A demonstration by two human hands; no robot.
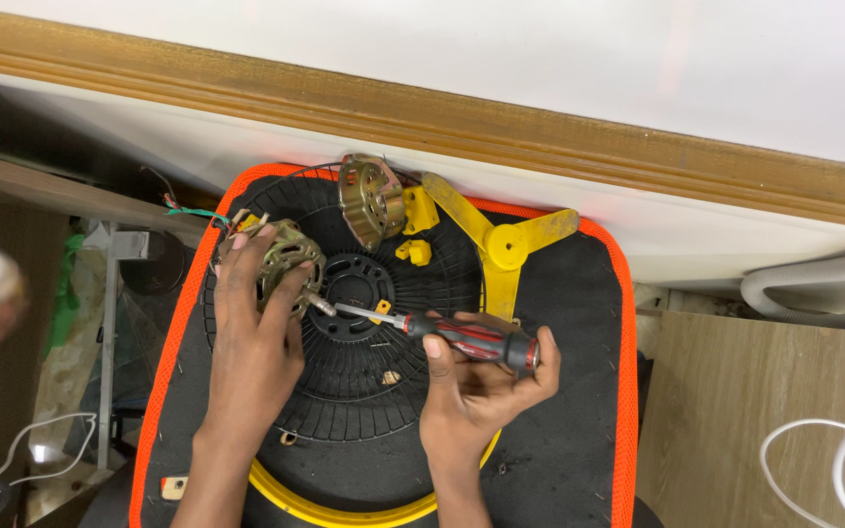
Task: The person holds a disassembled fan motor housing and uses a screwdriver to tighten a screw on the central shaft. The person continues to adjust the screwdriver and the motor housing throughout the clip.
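Left hand (pixel 251 332) is clenching its grip on the motor (pixel 286 262), holding it over the left edge of the black grille (pixel 364 391). Right hand (pixel 476 386) is grasping the screwdriver (pixel 466 339) by the red-black handle over the grille's right half, tip touching the motor's shaft. A second motor part (pixel 369 198) and yellow blade (pixel 506 244) are lying at the grille's far rim.

**Fan parts laid out on the cushion**

The fan grille (pixel 344 323) lies on the cushion (pixel 579 391). On its left side sits the motor core (pixel 286 259); at its far edge, the motor housing (pixel 371 198). Right of that lies the fan blade (pixel 501 244). The screwdriver (pixel 442 332) lies across the grille's right side.
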